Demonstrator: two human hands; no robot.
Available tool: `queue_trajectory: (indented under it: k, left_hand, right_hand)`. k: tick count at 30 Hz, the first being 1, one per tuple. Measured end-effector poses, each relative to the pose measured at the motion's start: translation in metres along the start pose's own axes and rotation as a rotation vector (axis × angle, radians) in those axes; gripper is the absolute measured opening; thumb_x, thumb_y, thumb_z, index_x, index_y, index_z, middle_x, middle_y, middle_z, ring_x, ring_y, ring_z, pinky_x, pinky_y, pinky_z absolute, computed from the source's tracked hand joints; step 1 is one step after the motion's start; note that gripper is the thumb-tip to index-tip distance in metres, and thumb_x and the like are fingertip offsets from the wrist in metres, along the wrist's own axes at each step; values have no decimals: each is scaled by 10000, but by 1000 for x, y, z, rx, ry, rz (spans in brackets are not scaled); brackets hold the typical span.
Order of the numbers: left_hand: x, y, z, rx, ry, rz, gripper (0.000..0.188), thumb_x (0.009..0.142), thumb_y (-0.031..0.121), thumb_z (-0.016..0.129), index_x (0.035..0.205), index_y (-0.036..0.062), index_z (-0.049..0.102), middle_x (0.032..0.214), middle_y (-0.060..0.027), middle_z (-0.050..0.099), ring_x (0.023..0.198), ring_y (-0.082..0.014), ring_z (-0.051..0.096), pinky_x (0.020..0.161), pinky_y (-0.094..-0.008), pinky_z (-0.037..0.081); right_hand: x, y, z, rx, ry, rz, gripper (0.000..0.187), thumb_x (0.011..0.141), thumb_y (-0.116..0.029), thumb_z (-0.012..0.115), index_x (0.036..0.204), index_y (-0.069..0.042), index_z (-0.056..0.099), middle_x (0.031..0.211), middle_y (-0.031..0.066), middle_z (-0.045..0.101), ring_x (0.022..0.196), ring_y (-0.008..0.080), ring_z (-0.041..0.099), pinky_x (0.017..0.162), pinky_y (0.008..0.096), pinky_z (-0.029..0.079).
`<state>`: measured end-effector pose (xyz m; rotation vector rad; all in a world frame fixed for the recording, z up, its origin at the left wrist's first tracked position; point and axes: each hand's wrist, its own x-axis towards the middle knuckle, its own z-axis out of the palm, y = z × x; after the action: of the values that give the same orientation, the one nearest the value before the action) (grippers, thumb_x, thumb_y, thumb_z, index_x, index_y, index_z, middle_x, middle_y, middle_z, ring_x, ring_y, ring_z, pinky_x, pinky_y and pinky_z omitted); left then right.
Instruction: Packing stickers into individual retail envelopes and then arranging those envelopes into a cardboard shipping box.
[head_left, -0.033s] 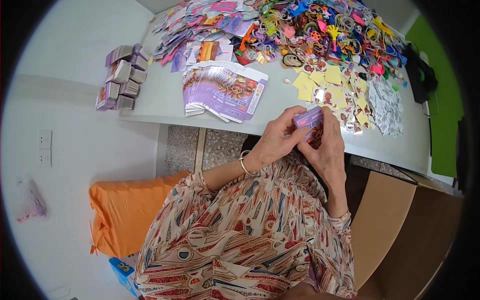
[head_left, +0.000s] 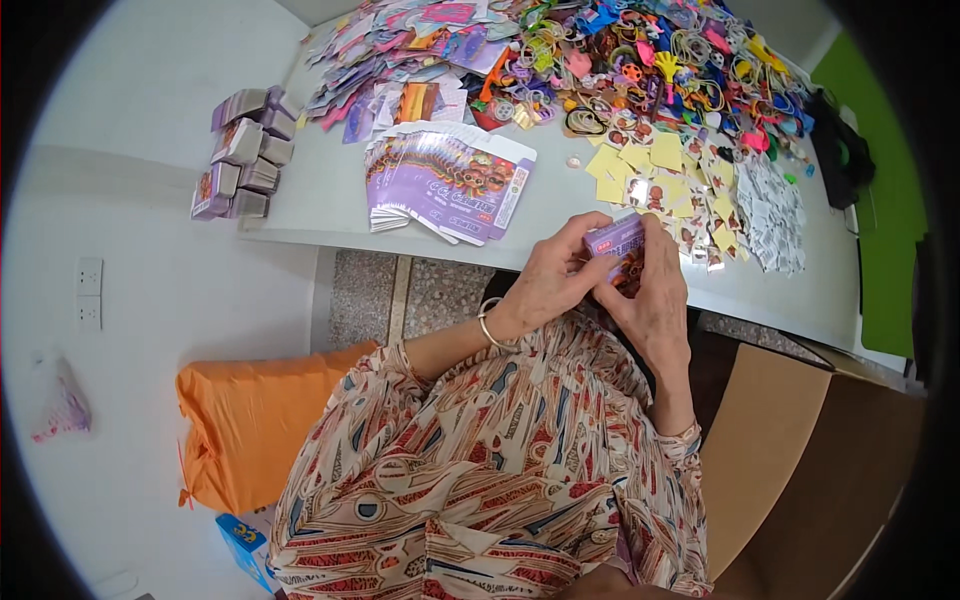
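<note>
A small purple printed carton is held between both hands at the table's front edge. My left hand closes on its left side, thumb across the front. My right hand wraps its right side, with fingers along the far edge and thumb near the bottom. The fingers cover much of the carton; its upper end faces away from me, and I cannot tell whether a flap there is open. Just left lies a fanned stack of flat purple cartons. Yellow paper squares and small picture stickers lie beyond my right hand.
Bundled purple cartons stand at the table's left edge. Colourful cards and small plastic toys heap along the back. White folded slips lie at right. Below are an orange bag and an open cardboard box.
</note>
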<state>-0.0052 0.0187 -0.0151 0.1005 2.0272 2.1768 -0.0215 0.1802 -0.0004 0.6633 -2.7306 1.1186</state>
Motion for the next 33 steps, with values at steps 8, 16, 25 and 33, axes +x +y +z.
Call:
queue_trajectory:
  k: [8,16,25,33]
  left_hand:
    - [14,-2,-22,-49,67,-76,386,921,84,619,1273,-3,487,1088,-75,605,922,-96,596,779,-237,509]
    - [1,-17,-84,1330,544,318,666,781,409,721,1322,89,502,1447,-259,303,1338,-507,219,1012,-668,195]
    - [7,-60,-117,1557,743,53,689,794,535,649,1386,233,468,1478,-247,273,1367,-529,153,911,-798,123]
    - [14,-61,-157,1630,744,46,665,832,541,607,1407,249,444,1457,-191,337,1362,-484,216,928,-770,157]
  right_hand:
    - [14,2,18,93,-24,61,889,700,-269,795,1350,93,307,1218,277,492,1099,407,519,884,437,476]
    - [26,14,20,65,-25,33,876,703,-294,797,1362,64,344,1134,261,543,972,383,588,810,427,501]
    - [22,9,41,98,-164,15,878,698,-350,781,1333,79,352,1167,250,517,1030,380,556,816,454,503]
    - [29,-14,60,93,-106,22,859,717,-333,784,1328,92,355,1121,266,544,1009,400,564,858,439,475]
